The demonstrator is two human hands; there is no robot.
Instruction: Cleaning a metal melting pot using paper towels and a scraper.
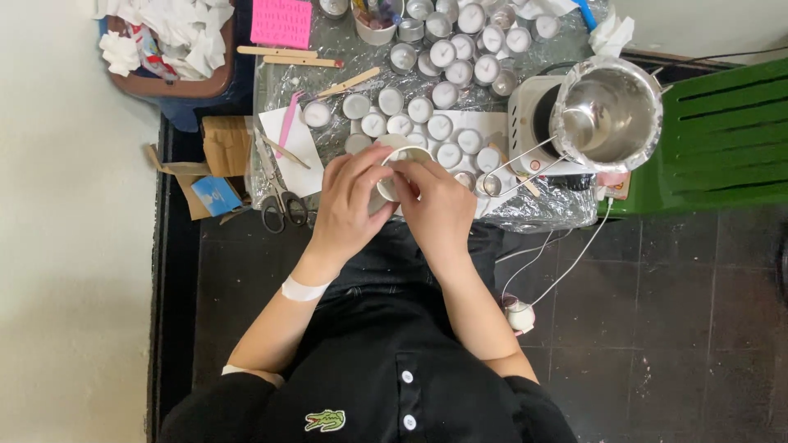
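Both hands meet over the near edge of a foil-covered table [542,209]. My left hand [349,205] wraps around a small white cup [394,160] and holds it tilted. My right hand [435,205] touches the cup's rim with its fingertips, which reach into the opening. Just beyond the cup lie several small round tealight cups [439,127] filled with white wax, set in rows on white paper.
A metal pot [607,111] sits on a white electric hotplate [525,107] at the right, its cord trailing to the floor. Scissors [279,205], wooden sticks [287,56], a pink card [281,22] and a bin of crumpled paper [168,41] are at the left. A green bench [722,139] stands at far right.
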